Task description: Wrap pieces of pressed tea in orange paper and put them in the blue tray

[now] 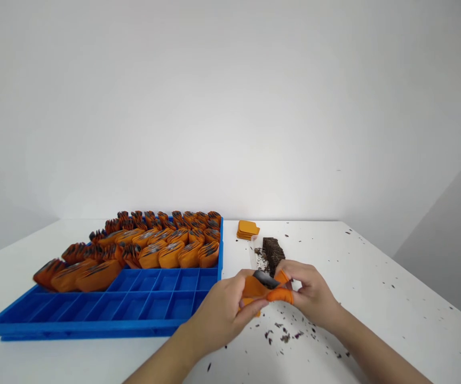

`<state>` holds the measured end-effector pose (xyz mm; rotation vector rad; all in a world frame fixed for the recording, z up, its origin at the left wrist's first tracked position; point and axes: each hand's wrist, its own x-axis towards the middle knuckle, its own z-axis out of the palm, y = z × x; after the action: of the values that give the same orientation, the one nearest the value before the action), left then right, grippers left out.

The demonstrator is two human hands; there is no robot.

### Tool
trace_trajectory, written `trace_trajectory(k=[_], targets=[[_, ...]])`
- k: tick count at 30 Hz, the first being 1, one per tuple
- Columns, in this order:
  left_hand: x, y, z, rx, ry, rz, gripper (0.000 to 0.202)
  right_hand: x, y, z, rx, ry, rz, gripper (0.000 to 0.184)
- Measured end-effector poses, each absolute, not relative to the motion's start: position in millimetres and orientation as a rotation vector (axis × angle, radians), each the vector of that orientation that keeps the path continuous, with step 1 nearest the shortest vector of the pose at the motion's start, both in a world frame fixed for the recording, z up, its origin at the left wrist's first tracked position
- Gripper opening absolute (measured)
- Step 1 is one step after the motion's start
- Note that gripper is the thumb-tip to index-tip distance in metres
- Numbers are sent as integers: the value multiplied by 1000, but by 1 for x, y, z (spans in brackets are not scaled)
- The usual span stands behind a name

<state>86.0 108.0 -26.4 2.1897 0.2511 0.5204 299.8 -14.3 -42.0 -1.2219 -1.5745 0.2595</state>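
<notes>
In front of me, an orange packet [253,287] with a dark grey opening is held between both hands over the table. My left hand [222,308] is closed on its left side, the thumb along the lower edge. Orange covers [280,295] sit on the thumb and forefinger of my right hand [314,294], which pinches the packet's right end. Just behind my right fingers stands a dark brown stack of thin, crumbly slices [272,253]. Some orange material also shows beneath my left hand; what it is, I cannot make out.
A blue compartment tray [106,326] takes up the left of the white table, its back rows filled with bunches of orange packets [150,257]. Flat orange packets [247,229] are piled behind the brown stack. Dark crumbs [285,337] are scattered on the right.
</notes>
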Motion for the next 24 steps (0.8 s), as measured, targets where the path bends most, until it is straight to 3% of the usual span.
trace_trajectory(k=[9, 19, 24], targets=[[85, 112, -28, 2238, -39, 754, 34, 303, -16, -40, -1239, -1695, 104, 28], [88, 111, -30, 2311, -11, 934, 17, 301, -13, -43, -1305, -1749, 50, 29], [82, 124, -22, 2347, 78, 1046, 22, 307, -15, -45, -1370, -1779, 36, 38]])
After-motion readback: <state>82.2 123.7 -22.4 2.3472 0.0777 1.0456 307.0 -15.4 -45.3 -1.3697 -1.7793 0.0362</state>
